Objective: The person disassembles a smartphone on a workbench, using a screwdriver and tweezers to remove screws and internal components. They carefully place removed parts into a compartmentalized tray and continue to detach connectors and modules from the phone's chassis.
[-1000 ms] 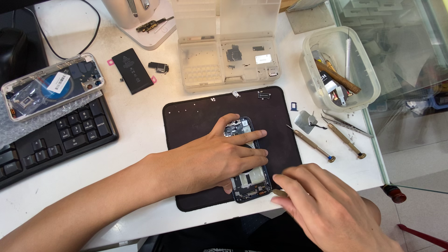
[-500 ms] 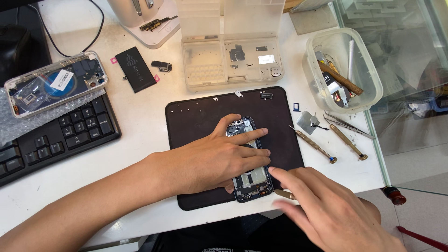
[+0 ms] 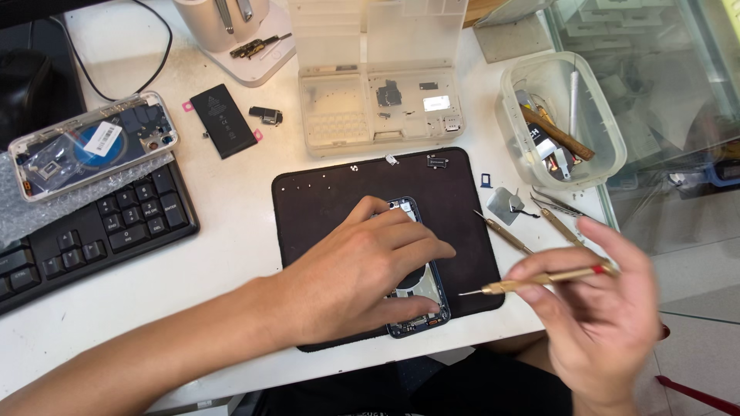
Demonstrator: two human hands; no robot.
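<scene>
My left hand (image 3: 362, 270) lies flat over an opened dark phone body (image 3: 420, 296) on a black work mat (image 3: 324, 192), pinning it down. Only the phone's top edge and lower right side show past the fingers. My right hand (image 3: 597, 316) hovers off the mat's right edge, gripping a thin gold-handled screwdriver (image 3: 539, 279) whose tip points left toward the phone. The tip stays apart from the phone.
Two more thin tools (image 3: 505, 233) and a small metal shield (image 3: 505, 204) lie right of the mat. A clear tub of tools (image 3: 597, 115), a clear parts box (image 3: 381, 104), a black battery (image 3: 223, 121), a clear phone back (image 3: 89, 146) and a keyboard (image 3: 92, 231) surround it.
My right hand lifted from the phone's lower end and moved right, now holding the gold screwdriver up. The left hand stays on the phone.
</scene>
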